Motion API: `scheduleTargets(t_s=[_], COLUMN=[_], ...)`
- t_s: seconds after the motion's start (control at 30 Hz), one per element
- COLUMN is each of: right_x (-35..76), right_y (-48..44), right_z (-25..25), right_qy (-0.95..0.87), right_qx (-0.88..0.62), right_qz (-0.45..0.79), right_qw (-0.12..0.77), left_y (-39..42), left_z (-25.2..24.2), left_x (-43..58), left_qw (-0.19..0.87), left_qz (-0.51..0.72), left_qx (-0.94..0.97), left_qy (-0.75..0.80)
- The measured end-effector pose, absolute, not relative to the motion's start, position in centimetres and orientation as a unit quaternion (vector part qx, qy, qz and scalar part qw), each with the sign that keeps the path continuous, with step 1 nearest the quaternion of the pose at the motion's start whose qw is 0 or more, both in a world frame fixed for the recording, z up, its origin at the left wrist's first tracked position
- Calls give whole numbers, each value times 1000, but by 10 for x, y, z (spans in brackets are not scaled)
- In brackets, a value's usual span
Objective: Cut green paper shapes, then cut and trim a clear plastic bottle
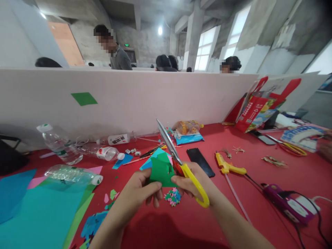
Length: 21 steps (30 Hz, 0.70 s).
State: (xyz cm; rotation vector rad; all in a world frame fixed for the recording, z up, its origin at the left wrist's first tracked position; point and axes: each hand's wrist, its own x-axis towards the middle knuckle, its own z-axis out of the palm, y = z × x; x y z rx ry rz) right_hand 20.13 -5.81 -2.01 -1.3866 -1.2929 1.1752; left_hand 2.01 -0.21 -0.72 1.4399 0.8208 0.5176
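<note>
A piece of green paper (161, 169) with a cut, ragged upper edge is pinched by my left hand (145, 186). From the other side, my right hand (190, 181) keeps hold of yellow-handled scissors (193, 183), and its fingertips touch the paper's right edge. The blades point up and away to the left, above the paper. Below the paper, a small heap of coloured paper stars (173, 197) rests on the red tabletop (155, 228). Light blue paper (146, 163) lies behind the green piece and is partly hidden by it.
Plastic bottles (72, 174) and large coloured sheets (44, 211) lie at left. A black phone (200, 162), a yellow glue gun (228, 166) and a purple power strip (287, 204) are at right. A white partition (129, 97) stands behind; people (121, 57) are beyond it.
</note>
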Motion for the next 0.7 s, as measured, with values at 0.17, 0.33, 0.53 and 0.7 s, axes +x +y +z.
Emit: scheduleTargets(t_s=[0.17, 0.33, 0.53, 0.7], right_x=[208, 217, 216, 207], right_y=[-58, -64, -72, -76], right_z=[-24, -32, -26, -22], right_qy=[-544, -566, -651, -678], right_qx=[-549, -538, -528, -485], right_qz=[464, 446, 454, 480], right_qw=[434, 437, 302, 275], left_y=[6, 10, 8, 4], left_z=[-14, -12, 1, 2], left_x=[14, 8, -10, -14], left_qw=[645, 619, 572, 562], left_qz=[197, 406, 561, 573], left_qx=[643, 557, 457, 463], left_qy=[363, 377, 386, 377])
